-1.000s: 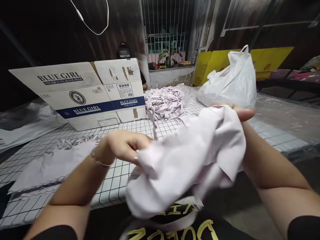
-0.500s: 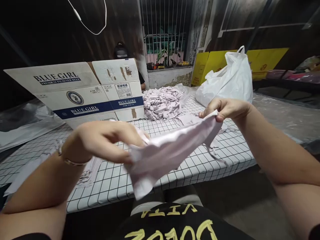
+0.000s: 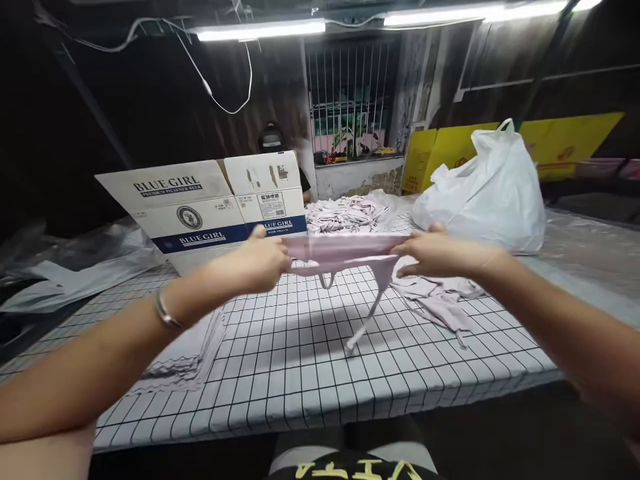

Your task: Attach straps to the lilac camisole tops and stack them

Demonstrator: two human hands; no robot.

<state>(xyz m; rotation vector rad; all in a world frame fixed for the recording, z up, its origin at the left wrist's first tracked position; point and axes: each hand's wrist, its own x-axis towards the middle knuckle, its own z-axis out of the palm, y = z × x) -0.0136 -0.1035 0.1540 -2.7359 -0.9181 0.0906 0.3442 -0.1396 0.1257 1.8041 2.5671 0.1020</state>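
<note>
Garment point(image 3: 350, 245) of pale pink cloth with thin straps hangs between the two hands, raised above the black-and-white checked tablecloth point(image 3: 280, 373). The left hand point(image 3: 263, 261) is closed on one end, fingers curled over with the thumb up. The right hand point(image 3: 425, 253) pinches the other end, its fingers partly spread; exactly which fingertips bear on the cloth is too blurred to tell. From just beside the right hand a strap point(image 3: 370, 313) dangles toward the tablecloth, and whether its tip touches down cannot be made out.

The step in hand looks like stretching this piece out level so that it lies straight. The next move, I judge, calls for even tension from both hands and care that the loose strap does not double under the cloth.

Below and nearer the body than the left hand sits a stack of wavy-edged cloth pieces point(image 3: 190, 343), partly behind the forearm. Just below the right hand lie loose strappy pieces point(image 3: 435, 300), crumpled. Beyond both hands is a heaped pile of similar cloth point(image 3: 345, 212), beside the Blue Girl beer carton point(image 3: 200, 207).
</note>
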